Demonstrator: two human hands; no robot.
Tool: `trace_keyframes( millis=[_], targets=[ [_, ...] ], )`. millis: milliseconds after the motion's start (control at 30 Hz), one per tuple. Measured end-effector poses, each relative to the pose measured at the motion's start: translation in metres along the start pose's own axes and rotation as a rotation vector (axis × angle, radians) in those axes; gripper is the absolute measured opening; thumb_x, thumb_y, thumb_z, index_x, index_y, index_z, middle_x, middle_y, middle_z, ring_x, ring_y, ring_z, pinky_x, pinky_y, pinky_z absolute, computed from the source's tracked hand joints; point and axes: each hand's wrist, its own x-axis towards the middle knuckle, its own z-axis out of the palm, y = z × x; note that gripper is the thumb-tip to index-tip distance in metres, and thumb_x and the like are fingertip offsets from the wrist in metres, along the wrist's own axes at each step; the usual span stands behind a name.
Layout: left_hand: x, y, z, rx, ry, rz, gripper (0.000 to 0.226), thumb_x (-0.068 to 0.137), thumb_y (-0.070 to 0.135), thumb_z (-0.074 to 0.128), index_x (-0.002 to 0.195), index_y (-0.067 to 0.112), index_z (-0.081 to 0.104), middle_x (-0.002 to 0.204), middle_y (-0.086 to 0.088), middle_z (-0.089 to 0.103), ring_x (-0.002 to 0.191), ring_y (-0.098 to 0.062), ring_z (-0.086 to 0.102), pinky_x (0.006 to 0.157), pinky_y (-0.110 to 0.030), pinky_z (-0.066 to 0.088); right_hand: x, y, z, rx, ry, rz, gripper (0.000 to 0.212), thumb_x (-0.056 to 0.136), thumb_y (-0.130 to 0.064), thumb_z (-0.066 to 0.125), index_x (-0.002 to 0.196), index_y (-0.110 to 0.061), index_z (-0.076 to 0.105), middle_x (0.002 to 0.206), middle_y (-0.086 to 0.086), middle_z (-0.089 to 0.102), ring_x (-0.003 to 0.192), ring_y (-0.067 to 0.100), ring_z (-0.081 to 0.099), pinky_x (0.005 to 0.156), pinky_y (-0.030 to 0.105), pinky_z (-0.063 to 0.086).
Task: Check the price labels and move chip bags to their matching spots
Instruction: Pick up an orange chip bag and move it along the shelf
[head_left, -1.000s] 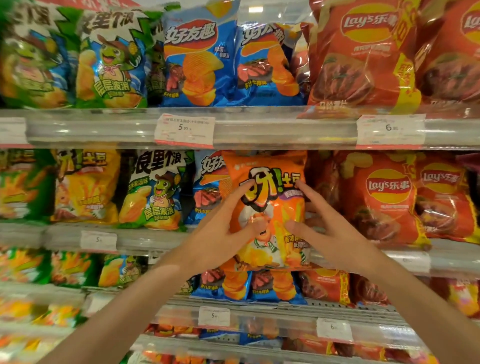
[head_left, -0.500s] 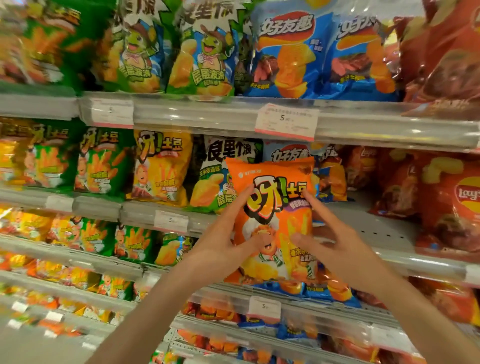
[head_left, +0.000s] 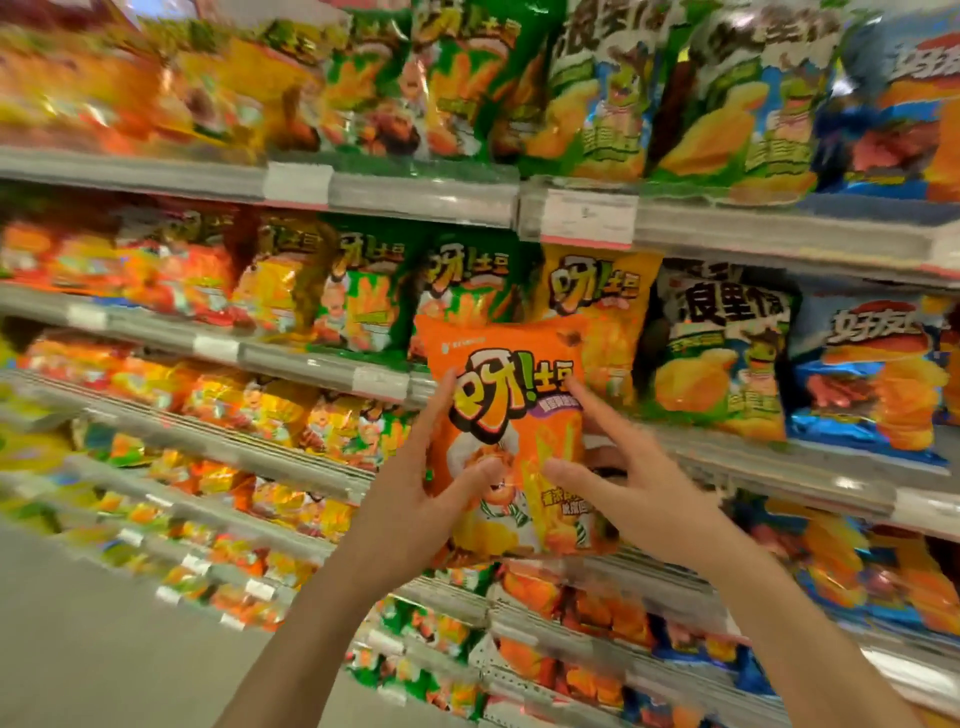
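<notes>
Orange chip bag (head_left: 511, 441) upright, top up; left hand (head_left: 410, 512) and right hand (head_left: 631, 499) fingers clamped on its sides.

Bright, even store light from above — no hard shadows. Heavy motion blur on the left shelves (head_left: 156, 166) and the upper bags (head_left: 363, 78); print there unreadable. The orange bag (head_left: 511, 447) at centre is sharpest, its big lettering legible. Glare on the foil bags at right (head_left: 862, 395) and on the shelf rails. Wide-angle bend — shelf lines slope and curve toward the edges. Price labels (head_left: 587, 218) washed out.
</notes>
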Motion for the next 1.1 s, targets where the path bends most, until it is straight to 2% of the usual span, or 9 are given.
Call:
trace_keyframes(
  millis=[167, 300, 467, 633, 733, 867, 967, 1000, 1100],
  targets=[
    [-0.006, -0.035, -0.087, -0.001, 0.122, -0.041, 0.080, 0.086, 0.059, 0.065, 0.147, 0.071, 0.014, 0.145, 0.040, 0.045, 0.131, 0.007, 0.052, 0.108, -0.038, 0.051, 0.060, -0.043, 0.075, 0.059, -0.117, -0.031, 0.080, 0.083, -0.063, 0.068, 0.139, -0.078, 0.012, 0.148, -0.027, 0.047, 0.127, -0.001, 0.056, 0.103, 0.038, 0.054],
    [0.005, -0.065, -0.148, 0.041, 0.194, -0.067, 0.078, 0.086, 0.060, 0.063, 0.144, 0.075, 0.013, 0.141, 0.042, 0.045, 0.129, -0.006, 0.059, 0.104, -0.037, 0.053, 0.114, -0.069, 0.126, 0.051, -0.158, -0.068, 0.080, 0.084, -0.061, 0.064, 0.140, -0.077, 0.009, 0.130, -0.047, 0.040, 0.114, -0.021, 0.048, 0.088, 0.015, 0.051],
    [0.033, -0.105, -0.228, 0.116, 0.268, -0.065, 0.078, 0.088, 0.056, 0.065, 0.146, 0.071, 0.016, 0.140, 0.048, 0.039, 0.134, 0.002, 0.052, 0.109, -0.035, 0.049, 0.188, -0.096, 0.192, 0.117, -0.202, -0.132, 0.082, 0.074, -0.070, 0.067, 0.139, -0.078, 0.017, 0.149, -0.026, 0.047, 0.139, 0.007, 0.045, 0.107, 0.045, 0.048],
    [0.072, -0.133, -0.322, 0.167, 0.308, -0.082, 0.079, 0.089, 0.054, 0.066, 0.152, 0.061, 0.019, 0.145, 0.043, 0.039, 0.137, 0.007, 0.045, 0.113, -0.034, 0.045, 0.271, -0.138, 0.252, 0.106, -0.204, -0.212, 0.080, 0.080, -0.065, 0.064, 0.141, -0.076, 0.013, 0.144, -0.047, 0.022, 0.132, 0.000, 0.030, 0.105, 0.032, 0.040],
    [0.089, -0.152, -0.377, 0.192, 0.354, -0.088, 0.078, 0.090, 0.051, 0.068, 0.152, 0.060, 0.021, 0.148, 0.039, 0.041, 0.138, 0.015, 0.039, 0.114, -0.028, 0.042, 0.318, -0.163, 0.291, 0.141, -0.247, -0.242, 0.080, 0.082, -0.060, 0.066, 0.143, -0.074, 0.016, 0.150, -0.034, 0.039, 0.135, -0.001, 0.042, 0.109, 0.032, 0.043],
    [0.103, -0.184, -0.434, 0.186, 0.372, -0.094, 0.078, 0.091, 0.050, 0.069, 0.152, 0.059, 0.022, 0.156, 0.029, 0.039, 0.142, 0.006, 0.039, 0.117, -0.042, 0.041, 0.361, -0.187, 0.340, 0.139, -0.265, -0.274, 0.080, 0.080, -0.059, 0.066, 0.144, -0.072, 0.018, 0.147, -0.029, 0.048, 0.114, -0.021, 0.048, 0.094, 0.012, 0.044],
    [0.117, -0.207, -0.471, 0.174, 0.362, -0.091, 0.078, 0.090, 0.049, 0.069, 0.152, 0.060, 0.023, 0.145, 0.042, 0.043, 0.134, 0.018, 0.041, 0.115, -0.032, 0.042, 0.387, -0.200, 0.369, 0.105, -0.248, -0.259, 0.080, 0.082, -0.058, 0.066, 0.143, -0.073, 0.017, 0.111, -0.047, 0.058, 0.101, -0.021, 0.050, 0.082, 0.006, 0.044],
    [0.122, -0.215, -0.483, 0.165, 0.350, -0.082, 0.078, 0.090, 0.049, 0.069, 0.152, 0.059, 0.023, 0.143, 0.044, 0.043, 0.133, 0.020, 0.040, 0.114, -0.028, 0.041, 0.395, -0.205, 0.378, 0.119, -0.244, -0.243, 0.080, 0.081, -0.057, 0.067, 0.142, -0.073, 0.018, 0.100, -0.046, 0.062, 0.095, -0.018, 0.058, 0.082, 0.007, 0.048],
    [0.143, -0.245, -0.523, 0.141, 0.283, -0.035, 0.079, 0.089, 0.051, 0.069, 0.153, 0.058, 0.023, 0.149, 0.041, 0.039, 0.139, 0.018, 0.034, 0.114, -0.024, 0.036, 0.417, -0.215, 0.411, 0.161, -0.187, -0.211, 0.081, 0.075, -0.063, 0.068, 0.139, -0.078, 0.020, 0.114, -0.025, 0.067, 0.095, -0.001, 0.070, 0.084, 0.024, 0.057]
  ],
)
